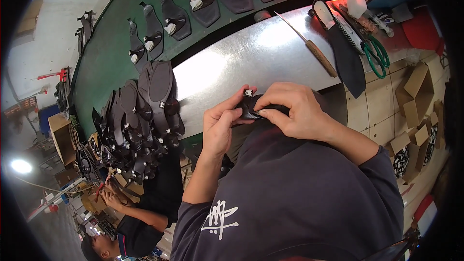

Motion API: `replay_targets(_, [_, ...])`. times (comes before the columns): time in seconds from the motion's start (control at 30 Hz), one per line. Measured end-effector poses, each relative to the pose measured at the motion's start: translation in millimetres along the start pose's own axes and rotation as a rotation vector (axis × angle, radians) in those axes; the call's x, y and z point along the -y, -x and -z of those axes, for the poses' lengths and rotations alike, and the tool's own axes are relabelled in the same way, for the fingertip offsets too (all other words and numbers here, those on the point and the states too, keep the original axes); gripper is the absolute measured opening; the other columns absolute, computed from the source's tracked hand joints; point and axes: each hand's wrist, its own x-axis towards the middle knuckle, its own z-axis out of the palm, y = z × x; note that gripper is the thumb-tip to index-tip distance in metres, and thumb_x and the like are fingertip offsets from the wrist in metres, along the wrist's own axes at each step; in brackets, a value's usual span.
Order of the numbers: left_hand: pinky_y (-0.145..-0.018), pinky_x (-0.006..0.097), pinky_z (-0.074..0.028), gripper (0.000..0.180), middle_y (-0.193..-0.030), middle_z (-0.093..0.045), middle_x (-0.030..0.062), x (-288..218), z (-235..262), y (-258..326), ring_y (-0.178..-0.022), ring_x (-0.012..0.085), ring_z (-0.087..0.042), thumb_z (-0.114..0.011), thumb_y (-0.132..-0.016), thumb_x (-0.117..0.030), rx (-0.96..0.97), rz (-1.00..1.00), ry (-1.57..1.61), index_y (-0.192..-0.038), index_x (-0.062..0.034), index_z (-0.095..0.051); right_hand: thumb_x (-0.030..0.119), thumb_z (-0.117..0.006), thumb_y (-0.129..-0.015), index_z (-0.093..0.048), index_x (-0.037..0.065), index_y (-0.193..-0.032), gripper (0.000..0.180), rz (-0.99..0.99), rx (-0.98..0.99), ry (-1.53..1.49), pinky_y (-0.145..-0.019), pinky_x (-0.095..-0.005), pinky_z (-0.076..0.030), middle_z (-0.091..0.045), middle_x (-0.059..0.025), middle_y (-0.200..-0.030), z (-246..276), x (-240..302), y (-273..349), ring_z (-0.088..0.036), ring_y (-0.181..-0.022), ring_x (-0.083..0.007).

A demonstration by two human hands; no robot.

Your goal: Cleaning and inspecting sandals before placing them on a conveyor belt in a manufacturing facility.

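Close to my body, just off the metal table's near edge, I hold a dark sandal [249,108] in both hands. My left hand [221,119] grips one end, thumb on top and fingers wrapped round behind. A white bit of stuffing or tag [248,93] shows by its fingertips. Fingers and thumb of my right hand [294,110] pinch the sandal's dark strap area from the other side. Both hands are closed on it and nearly touch. Part of the sandal is hidden beneath my right hand.
Beyond the metal worktable [232,75], a green belt [108,48] carries a row of dark sandals. Dark sandals form a pile [140,106] at left. Lying at right are a wooden-handled awl [320,57] and green-handled scissors [376,55]. A co-worker [140,224] works lower left; cardboard boxes [414,95] stand right.
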Motion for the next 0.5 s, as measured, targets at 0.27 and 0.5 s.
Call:
replay_targets(0.27, [-0.067, 0.021, -0.057, 0.042, -0.117, -0.065, 0.0154, 1.6, 8.5, -4.3, -0.093, 0.0146, -0.066, -0.058, -0.081, 0.01, 0.0, 0.025, -0.115, -0.122, 0.0032, -0.06, 0.012, -0.072, -0.073, -0.068, 0.011, -0.09, 0.017, 0.201, 0.127, 0.12, -0.068, -0.0369, -0.047, -0.06, -0.006, -0.086, 8.3, -5.0, -4.8, -0.06, -0.079, -0.0266])
replay_targets(0.5, [-0.065, 0.02, -0.056, 0.042, -0.113, -0.067, 0.013, -8.1, 8.2, -7.6, -0.087, 0.0109, -0.066, -0.059, -0.08, 0.009, 0.037, 0.047, -0.187, -0.121, 0.0023, -0.061, 0.013, -0.077, -0.068, -0.064, 0.013, -0.089, 0.024, 0.072, 0.124, 0.009, -0.067, -0.0356, -0.046, -0.057, -0.0043, -0.086, 1.9, -5.2, 0.9, -0.059, -0.077, -0.0249])
